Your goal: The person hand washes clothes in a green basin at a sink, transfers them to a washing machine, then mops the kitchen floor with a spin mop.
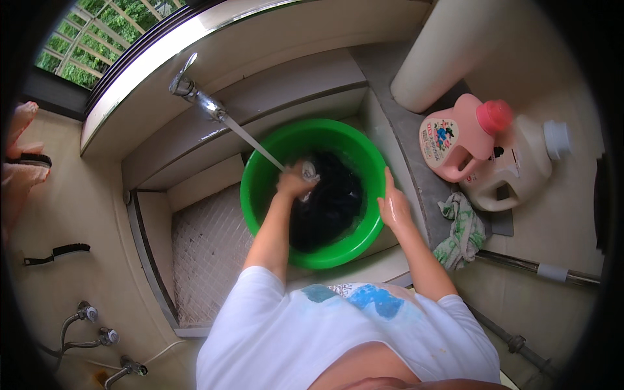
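Observation:
A green plastic basin [336, 259] sits in the tiled sink, with dark cloth [331, 200] in water inside it. Water runs from a chrome faucet [209, 105] down onto my left hand [295, 181], which is over the basin's left part. Something whitish [310, 171], perhaps wet cloth or foam, is at its fingers; whether they close on it I cannot tell. My right hand [394, 204] is wet and rests against the basin's right rim, with its fingers along the outside and the thumb near the edge.
On the ledge to the right stand a pink detergent bottle [451, 139] and a whitish jug [516, 165], with a green-and-white rag [460, 231] below them. A black brush [70, 249] hangs at the left wall, above metal valves [108, 336]. The sink's ribbed floor [207, 253] shows left of the basin.

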The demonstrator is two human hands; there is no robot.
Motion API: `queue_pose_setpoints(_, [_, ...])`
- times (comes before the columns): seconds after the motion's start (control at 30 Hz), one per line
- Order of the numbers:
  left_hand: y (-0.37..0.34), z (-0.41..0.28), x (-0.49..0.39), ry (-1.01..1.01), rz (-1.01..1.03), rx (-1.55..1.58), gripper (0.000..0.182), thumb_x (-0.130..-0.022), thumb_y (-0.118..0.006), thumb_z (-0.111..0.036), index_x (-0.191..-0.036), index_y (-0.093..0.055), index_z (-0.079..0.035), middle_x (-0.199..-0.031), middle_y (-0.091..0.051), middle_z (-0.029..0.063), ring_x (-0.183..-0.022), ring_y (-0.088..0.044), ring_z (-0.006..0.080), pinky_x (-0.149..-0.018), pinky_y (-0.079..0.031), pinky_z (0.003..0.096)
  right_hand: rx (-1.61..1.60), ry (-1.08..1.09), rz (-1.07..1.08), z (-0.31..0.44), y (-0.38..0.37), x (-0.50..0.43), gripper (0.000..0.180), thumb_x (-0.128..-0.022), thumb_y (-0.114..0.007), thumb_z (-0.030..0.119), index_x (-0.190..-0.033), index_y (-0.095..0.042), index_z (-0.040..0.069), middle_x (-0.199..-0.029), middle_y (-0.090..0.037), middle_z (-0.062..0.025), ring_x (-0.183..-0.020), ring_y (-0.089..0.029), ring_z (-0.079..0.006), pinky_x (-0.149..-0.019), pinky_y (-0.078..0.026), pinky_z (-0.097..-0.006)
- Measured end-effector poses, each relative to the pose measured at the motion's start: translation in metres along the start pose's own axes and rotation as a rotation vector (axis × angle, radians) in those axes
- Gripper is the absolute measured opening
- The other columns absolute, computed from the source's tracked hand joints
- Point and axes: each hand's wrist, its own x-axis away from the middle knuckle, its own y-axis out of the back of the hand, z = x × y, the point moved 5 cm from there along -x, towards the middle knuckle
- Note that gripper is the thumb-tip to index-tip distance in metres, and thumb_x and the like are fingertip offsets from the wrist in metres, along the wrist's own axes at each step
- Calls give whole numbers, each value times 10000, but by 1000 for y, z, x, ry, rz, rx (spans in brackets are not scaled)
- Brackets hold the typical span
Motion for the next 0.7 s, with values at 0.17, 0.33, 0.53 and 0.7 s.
queue_pose_setpoints(0.17, [-7, -25, 20, -119, 88, 76, 475, -796, -606, -435, -1210, -575, -206, -1125, -630, 139, -1056, -586, 330, -872, -469, 443, 120, 66, -24, 8, 4, -33, 758, -789, -569, 42, -1457, -213, 79, -780, -623, -226, -714, -618, -394, -636, -483, -492])
queue_pose_setpoints(0.33, [27, -27, 74, -117, -70, 503, 352, -665, -687, -208, -982, -647, -61, -896, -678, 125, -852, -650, 258, -767, -497, 370, 197, 79, -34, 10, 0, -45, 686, -823, -464, 21, -1461, -233, 125, -801, -628, -218, -725, -632, -380, -653, -503, -483])
queue_pose_setpoints(0.53, [128, -79, 137, -314, -306, 617, 274, -690, -759, -203, -690, -582, 6, -734, -578, 60, -701, -552, 166, -639, -438, 300, 227, 94, -19, 5, -4, -49, 683, -843, -452, 34, -1470, -211, 158, -832, -630, -214, -749, -637, -377, -671, -511, -477])
queue_pose_setpoints(0.7, [155, -86, 162, -465, -335, 694, 306, -745, -730, -162, -558, -538, -14, -762, -572, 74, -753, -518, 198, -665, -401, 308, 161, 78, 5, 4, -3, -48, 758, -825, -553, 74, -1476, -176, 168, -867, -613, -219, -792, -615, -398, -690, -484, -502])
